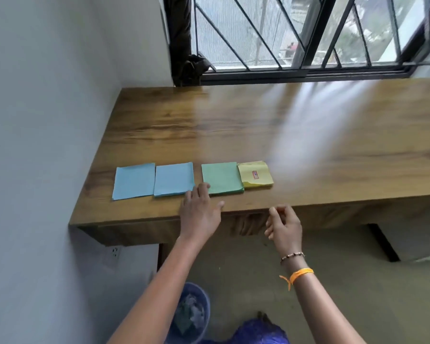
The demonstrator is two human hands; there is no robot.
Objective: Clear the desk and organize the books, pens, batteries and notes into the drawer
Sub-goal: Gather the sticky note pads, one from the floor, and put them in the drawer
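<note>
Several pads of notes lie in a row near the front edge of the wooden desk [258, 125]: a light blue pad [134, 181], a second light blue pad [173, 178], a green pad [221, 177] and a yellow pad [255, 173] with a small red sticker. My left hand [199, 212] rests flat on the desk edge, its fingertips between the second blue pad and the green pad, holding nothing. My right hand [283, 225] hovers in front of the desk's front panel, fingers loosely curled, empty. No open drawer shows.
A white wall [47, 120] bounds the desk on the left; a barred window [296, 33] runs along the back. On the floor below stand a blue bin [191, 314] with scraps and a blue-purple bag [258, 331]. A wall socket [114, 253] sits under the desk.
</note>
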